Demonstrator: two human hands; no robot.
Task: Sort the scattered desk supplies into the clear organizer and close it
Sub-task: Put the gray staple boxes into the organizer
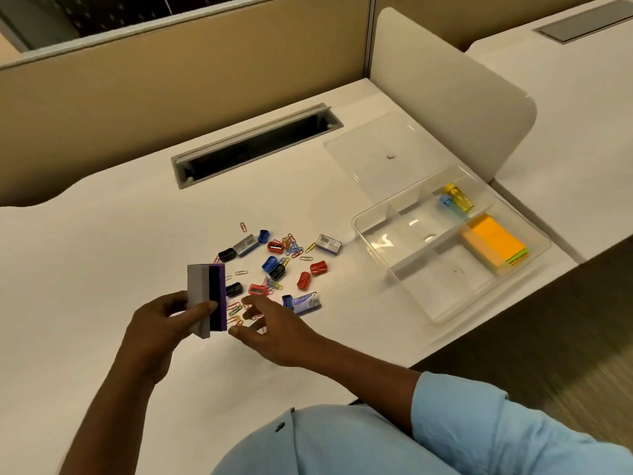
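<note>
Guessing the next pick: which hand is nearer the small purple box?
Right. The right hand is just beside the purple box; the left hand sits farther left, holding a grey-purple block.

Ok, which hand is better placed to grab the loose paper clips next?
Right. The right hand is open, with its fingers spread just over the paper clips, and it is on the clear organizer's side. The left hand is busy gripping the stack of pads.

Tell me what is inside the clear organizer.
The clear organizer holds an orange sticky-note stack in the right compartment and a yellow item and a blue item in the far one. The stack covers the notes below it; only green edges show.
</note>
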